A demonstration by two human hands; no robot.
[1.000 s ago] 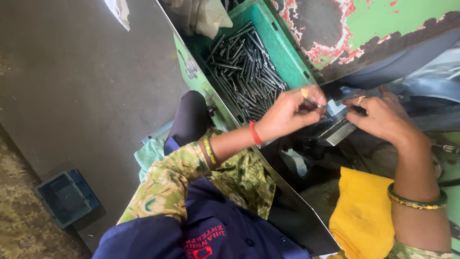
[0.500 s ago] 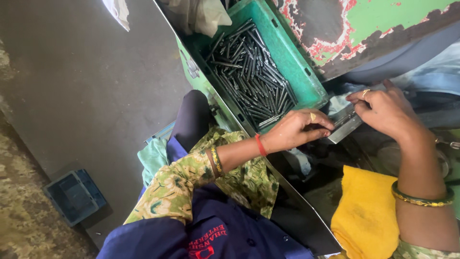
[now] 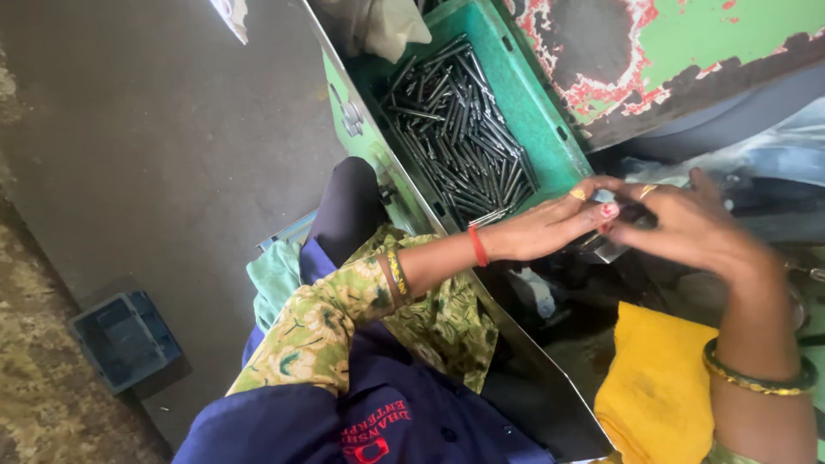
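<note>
- My left hand (image 3: pixel 550 225) has come up from the metal piece (image 3: pixel 606 249); its fingertips now meet my right hand (image 3: pixel 687 225).
- Both hands close on something small and dark; I cannot tell what.
- The green tray (image 3: pixel 524 112) of metal pins (image 3: pixel 455 129) sits just beside the left hand, as before.
- A yellow cloth (image 3: pixel 657 387) lies below my right wrist.

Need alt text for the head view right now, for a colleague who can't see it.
A person's left hand and right hand meet over a small metal part, beside a green plastic crate full of dark metal rods. A yellow cloth lies below the right arm.
</note>
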